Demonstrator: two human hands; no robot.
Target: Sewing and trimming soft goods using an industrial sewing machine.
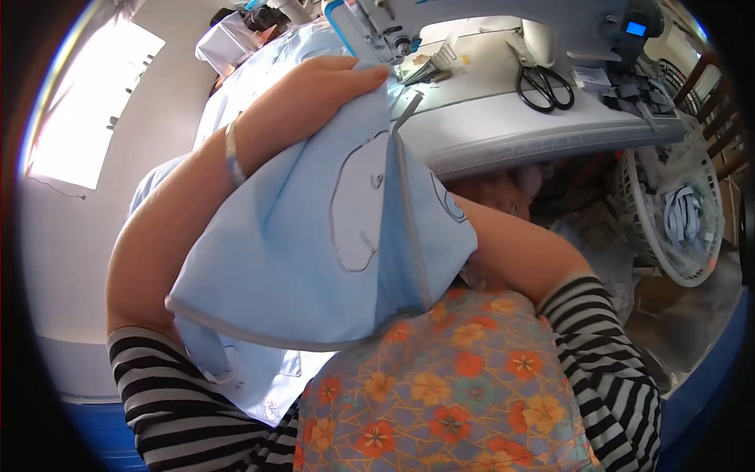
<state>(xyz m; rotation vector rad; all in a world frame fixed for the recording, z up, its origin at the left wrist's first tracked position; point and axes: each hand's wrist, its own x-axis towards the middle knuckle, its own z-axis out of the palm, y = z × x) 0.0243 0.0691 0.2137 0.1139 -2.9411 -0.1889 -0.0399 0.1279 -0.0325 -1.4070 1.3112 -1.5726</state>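
Observation:
A light blue cloth piece with grey bound edges and a pale printed shape hangs in folds over my lap. My left hand is closed on its upper part, thumb and fingers beside the needle area of the sewing machine. A loose end of grey binding tape sticks up from the cloth's edge. From the right, my right forearm passes behind the cloth, which hides my right hand. More light blue fabric lies left of the machine.
Black-handled scissors lie on the white machine table, right of the needle. Dark scraps sit near its right end. Beside the table stands a white plastic basket with coiled strips. A flowered apron covers my lap.

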